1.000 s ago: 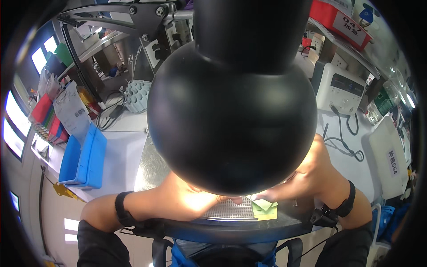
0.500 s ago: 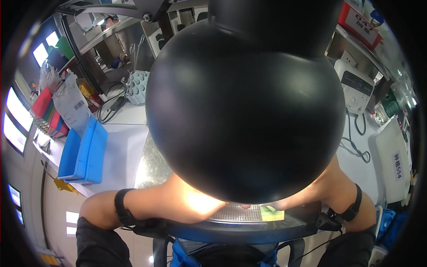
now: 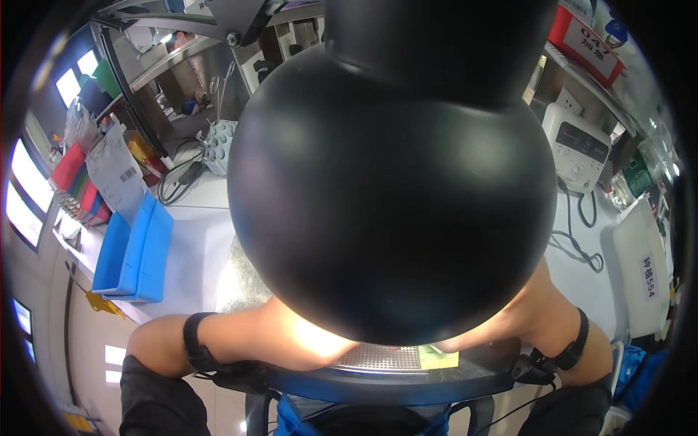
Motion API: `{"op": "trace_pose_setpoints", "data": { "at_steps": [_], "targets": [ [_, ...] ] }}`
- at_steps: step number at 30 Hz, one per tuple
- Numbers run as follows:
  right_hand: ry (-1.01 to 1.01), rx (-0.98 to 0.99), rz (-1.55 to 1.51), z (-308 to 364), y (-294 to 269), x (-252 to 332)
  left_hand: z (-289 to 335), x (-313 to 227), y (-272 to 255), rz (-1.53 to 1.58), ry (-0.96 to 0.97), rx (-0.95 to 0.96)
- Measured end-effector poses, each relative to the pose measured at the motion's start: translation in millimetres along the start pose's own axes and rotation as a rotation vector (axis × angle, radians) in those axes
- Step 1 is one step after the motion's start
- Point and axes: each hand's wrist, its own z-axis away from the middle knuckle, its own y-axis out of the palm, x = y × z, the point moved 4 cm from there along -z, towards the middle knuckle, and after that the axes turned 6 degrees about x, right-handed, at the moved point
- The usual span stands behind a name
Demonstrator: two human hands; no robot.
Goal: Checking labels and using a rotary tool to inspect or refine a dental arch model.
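Fingers of both hands are hidden behind a large black dome (image 3: 392,196) — whether they are spread or closed, or hold anything, cannot be told. Both forearms, left (image 3: 254,338) and right (image 3: 542,320), reach under the dome at the near edge of the surface (image 3: 196,254). There lie a perforated metal plate (image 3: 382,357) and, just beside it, a green-yellow pad (image 3: 440,357). Farther off — blue trays (image 3: 134,251) at the surface's left edge, a white device (image 3: 578,149) toward its far right.
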Motion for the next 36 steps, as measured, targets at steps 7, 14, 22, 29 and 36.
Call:
{"op": "trace_pose_setpoints", "data": {
  "at_steps": [7,14,22,29,36],
  "targets": [
    [0.059,0.047,-0.044,0,2,3,-5,-3,-5,0.093,-0.108,-0.023],
    [0.002,0.025,0.030,-1,1,5,-11,-2,-8,0.301,-0.095,-0.077],
    [0.057,0.101,0.011,-1,2,1,-9,-3,-11,0.336,-0.193,-0.106],
    [0.015,0.045,-0.032,1,6,2,-13,-8,-13,0.229,-0.094,-0.077],
    [0.022,0.025,0.026,-1,-4,0,-13,-10,-14,0.313,-0.151,-0.132]
  ]
}}
